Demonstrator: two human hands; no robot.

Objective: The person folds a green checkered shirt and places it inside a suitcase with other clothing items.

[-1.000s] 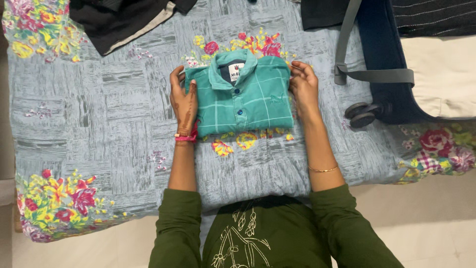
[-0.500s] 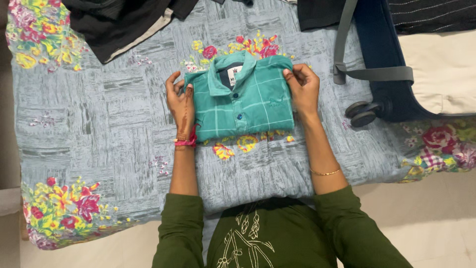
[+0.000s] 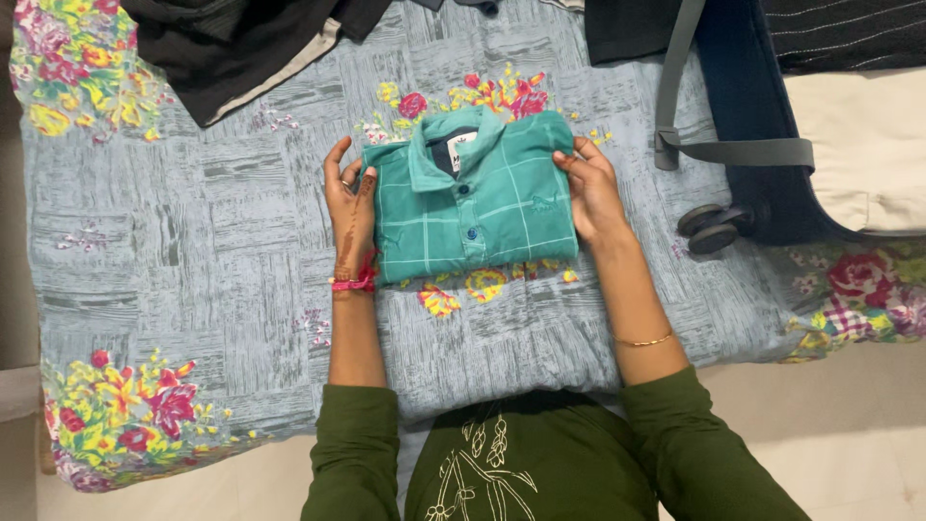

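My folded shirt (image 3: 477, 198) is teal with thin pale check lines, a turned-down collar and a row of dark buttons down the front placket. It lies flat, front up, folded into a neat, roughly square packet, collar toward the far edge of the bedspread (image 3: 193, 251) and hem fold toward the near edge, about midway between the left and right sides. My left hand (image 3: 351, 214) rests flat against its left side; my right hand (image 3: 590, 193) touches its right edge, fingers curled over the fabric.
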